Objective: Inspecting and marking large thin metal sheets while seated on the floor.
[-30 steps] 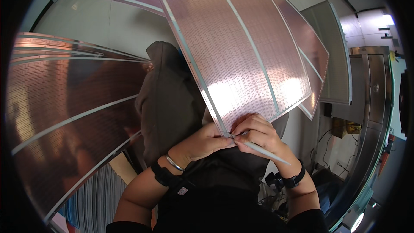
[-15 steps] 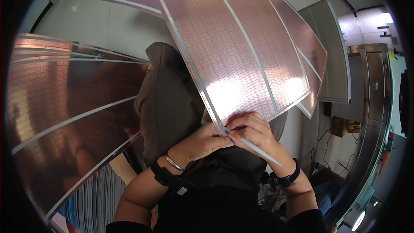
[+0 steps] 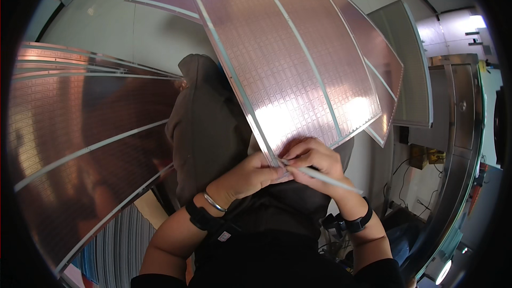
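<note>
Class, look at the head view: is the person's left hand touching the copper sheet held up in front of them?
Touching. In the head view the left hand pinches the lower corner of the copper sheet, fingertips against its pale edge strip, beside the right hand.

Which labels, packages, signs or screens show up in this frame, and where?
Small tag: on the dark garment under the left wrist, squarish, pale with a red mark.
Yellow box: right, by the metal cabinet, with a dark patch like a label.
No screens or signs visible.

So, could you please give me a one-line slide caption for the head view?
Both hands, left hand and right hand, pinch the lower corner of a copper-pink patterned sheet.
</note>
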{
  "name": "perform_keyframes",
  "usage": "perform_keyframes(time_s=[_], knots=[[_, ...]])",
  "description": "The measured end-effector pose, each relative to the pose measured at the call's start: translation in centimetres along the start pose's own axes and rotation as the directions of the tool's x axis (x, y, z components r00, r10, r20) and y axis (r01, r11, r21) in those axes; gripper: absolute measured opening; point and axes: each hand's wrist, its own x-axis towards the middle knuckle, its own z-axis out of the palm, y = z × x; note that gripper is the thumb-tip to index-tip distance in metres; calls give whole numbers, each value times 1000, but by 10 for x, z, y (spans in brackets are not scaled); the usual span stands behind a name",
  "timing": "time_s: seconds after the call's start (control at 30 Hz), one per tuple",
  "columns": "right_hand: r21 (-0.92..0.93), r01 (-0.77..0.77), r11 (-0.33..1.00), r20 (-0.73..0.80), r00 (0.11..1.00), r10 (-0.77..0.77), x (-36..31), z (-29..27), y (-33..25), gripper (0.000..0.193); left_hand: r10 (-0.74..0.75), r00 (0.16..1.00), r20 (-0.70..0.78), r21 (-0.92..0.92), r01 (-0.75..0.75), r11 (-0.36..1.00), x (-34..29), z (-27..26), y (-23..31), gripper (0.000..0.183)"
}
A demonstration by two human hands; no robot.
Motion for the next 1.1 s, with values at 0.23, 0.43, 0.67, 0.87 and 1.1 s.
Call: perform_keyframes(time_s=[0.23, 0.43, 0.67, 0.87, 1.1], knots=[[108, -175, 979, -240, 951, 197, -21, -24, 0, 11, -5, 999, -40, -29, 4, 1000, 6, 16, 15, 40], [182, -198, 963, -243, 940, 239, -35, -34, -12, 14, 5, 999, -33, 254, 3, 967, -2, 12, 11, 38], [241, -369, 898, 131, 929, 346, -48, -29, -35, 13, -274, 940, -202, 429, 337, 838, -41, 12, 21, 34], [333, -295, 896, 161, 954, 254, -43, -12, -42, 14, 137, 977, -162, 776, 41, 629, -49, 68, 42, 24], [419, -247, 874, 71, 968, 239, -41, -4, -43, 11, 340, 933, 116, 957, -196, 213, -44, 75, 42, 11]])
